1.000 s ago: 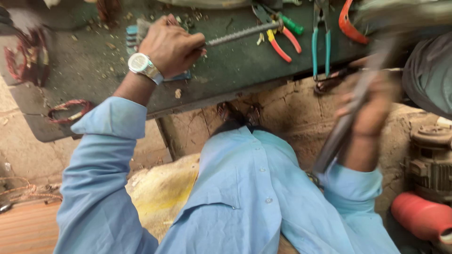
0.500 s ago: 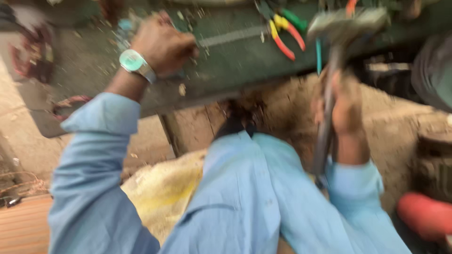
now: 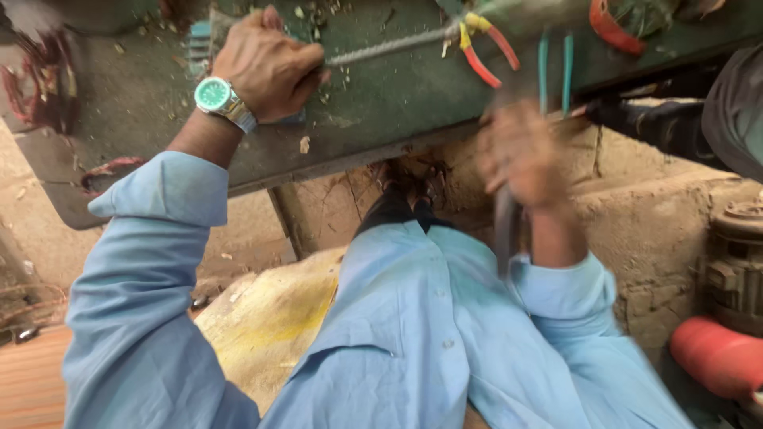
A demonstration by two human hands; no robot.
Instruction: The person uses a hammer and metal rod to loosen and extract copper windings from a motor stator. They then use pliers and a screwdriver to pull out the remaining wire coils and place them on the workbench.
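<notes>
My left hand (image 3: pixel 266 67), with a green-faced watch on the wrist, is closed around the near end of a thin threaded metal rod (image 3: pixel 389 46) that lies on the green workbench (image 3: pixel 381 111). My right hand (image 3: pixel 520 155) grips the handle of a hammer (image 3: pixel 506 230), which is blurred by motion. The hammer's head is a grey smear over the bench's far edge, just past the rod's far end. Both arms wear light blue sleeves.
Red-and-yellow-handled pliers (image 3: pixel 485 49), teal-handled pliers (image 3: pixel 554 67) and an orange-red curved piece (image 3: pixel 608 24) lie on the bench. A copper wire coil (image 3: pixel 36 79) sits far left. A dark-sleeved arm (image 3: pixel 675 127) reaches in at right, above a motor (image 3: pixel 735 254) and a red cylinder (image 3: pixel 715 357).
My right hand has swung the hammer from low on the right up and over toward the rod on the bench. My left hand has kept its hold on the rod.
</notes>
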